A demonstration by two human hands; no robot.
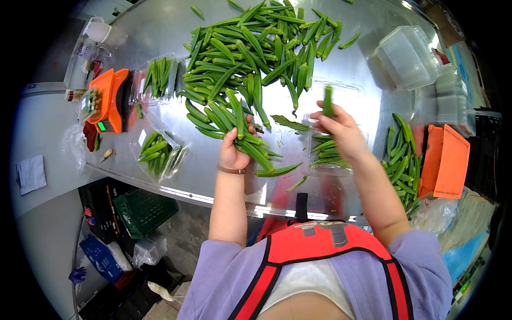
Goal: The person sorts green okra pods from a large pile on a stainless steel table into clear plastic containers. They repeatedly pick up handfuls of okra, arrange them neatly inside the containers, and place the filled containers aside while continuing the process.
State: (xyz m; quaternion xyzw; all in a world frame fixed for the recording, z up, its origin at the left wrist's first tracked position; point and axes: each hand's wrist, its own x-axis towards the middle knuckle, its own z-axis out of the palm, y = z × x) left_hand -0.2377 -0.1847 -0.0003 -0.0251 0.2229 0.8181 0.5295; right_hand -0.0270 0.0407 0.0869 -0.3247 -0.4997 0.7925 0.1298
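Several green okra pods (253, 154) lie across my left hand (237, 149), its thumb over them, at the near side of a large okra pile (240, 52). My right hand (339, 127) holds one okra pod (328, 102) upright between thumb and fingers, slightly blurred. Below that hand, more pods (326, 151) lie in a clear plastic clamshell container (311, 162) on the metal table. A loose pod (279, 171) and a dark, leaf-like piece (290, 123) lie between my hands.
Two clear clamshells of okra (160, 78) (155, 154) stand on the left, beside an orange scale (109, 100). Stacked empty clamshells (408, 58) are at the back right. Nearer on the right, an okra heap (402, 168) lies beside an orange plastic tray (450, 162).
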